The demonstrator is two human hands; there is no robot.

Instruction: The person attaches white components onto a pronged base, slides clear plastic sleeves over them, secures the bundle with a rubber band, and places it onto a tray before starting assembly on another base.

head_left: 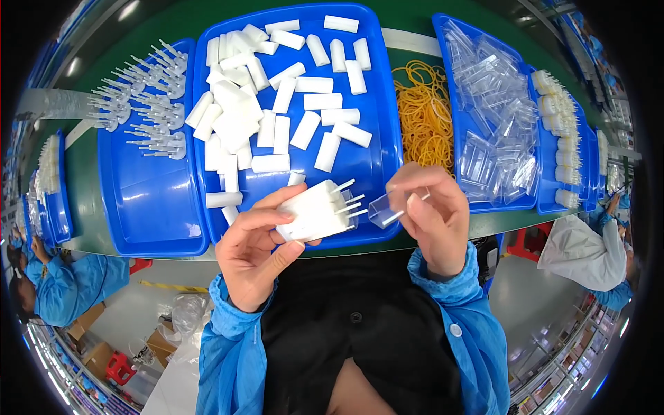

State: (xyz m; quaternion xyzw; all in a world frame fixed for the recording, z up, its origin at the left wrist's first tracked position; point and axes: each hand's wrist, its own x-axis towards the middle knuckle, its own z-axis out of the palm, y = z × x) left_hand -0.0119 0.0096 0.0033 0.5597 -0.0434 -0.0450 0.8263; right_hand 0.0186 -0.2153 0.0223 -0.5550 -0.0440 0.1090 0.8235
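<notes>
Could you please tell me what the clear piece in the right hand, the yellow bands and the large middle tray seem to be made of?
Clear piece: probably hard plastic, glossy; it is see-through with crisp edges.
Yellow bands: likely rubber, finish hard to tell; thin loops tangled in a heap.
Large middle tray: probably plastic, shiny; light glints off its blue surface.

Off to Both Sides

Near left, a co-worker in blue is beyond a cardboard box, a red stool and a crumpled clear plastic bag. A yellow strip crosses the grey floor. Right, a co-worker in white and blue is beside another red stool.
</notes>
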